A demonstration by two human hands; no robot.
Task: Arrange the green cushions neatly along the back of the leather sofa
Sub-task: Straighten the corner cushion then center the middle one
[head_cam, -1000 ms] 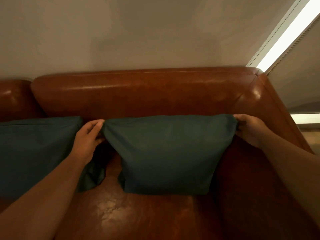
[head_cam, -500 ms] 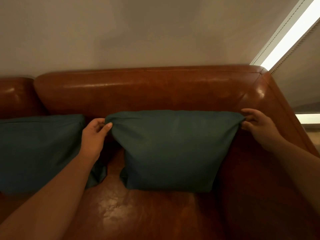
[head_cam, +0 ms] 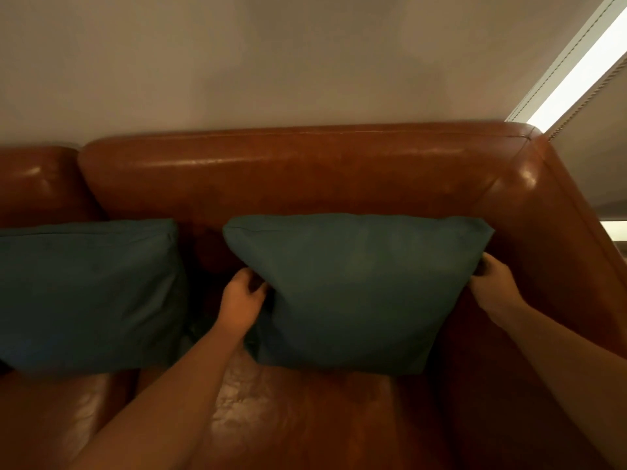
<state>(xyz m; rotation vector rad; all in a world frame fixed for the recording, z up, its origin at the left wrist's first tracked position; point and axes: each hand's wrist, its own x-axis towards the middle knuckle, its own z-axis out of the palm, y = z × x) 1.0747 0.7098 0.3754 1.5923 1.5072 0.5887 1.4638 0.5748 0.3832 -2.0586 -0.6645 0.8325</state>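
The right-hand cushion (head_cam: 353,293) stands upright on the sofa seat (head_cam: 305,412), at the right end, leaning toward the sofa backrest (head_cam: 288,171). Its right edge sits just beside the right armrest (head_cam: 549,232). The left hand (head_cam: 242,298) grips the cushion's left edge about halfway up, fingers curled round the fabric. The right hand (head_cam: 492,283) grips the right edge just below the top corner, fingers curled; the fingertips are hidden behind the fabric. A second cushion (head_cam: 88,293) stands at the left of the seat, also against the backrest, with a gap between the two cushions.

Step in hand, as judged: seating and squaring the right-hand cushion against the backrest.

Procedure:
1. Keep both side grips light. The cover is soft cloth and will bunch if squeezed hard.
2. Press the cushion back evenly with both hands so that its rear face meets the backrest across the full width.
3. Level the top edge. It already lies close to the height of the second cushion's top edge; match it.
4. Check the lower edge. It should rest flat on the seat, not tucked under.
5. Pull the two upper corners outward slightly to remove sag in the middle.
6. Judge the gap between the cushions and reduce it if an even row is wanted.
7. Release both hands together to avoid tilting the cushion.
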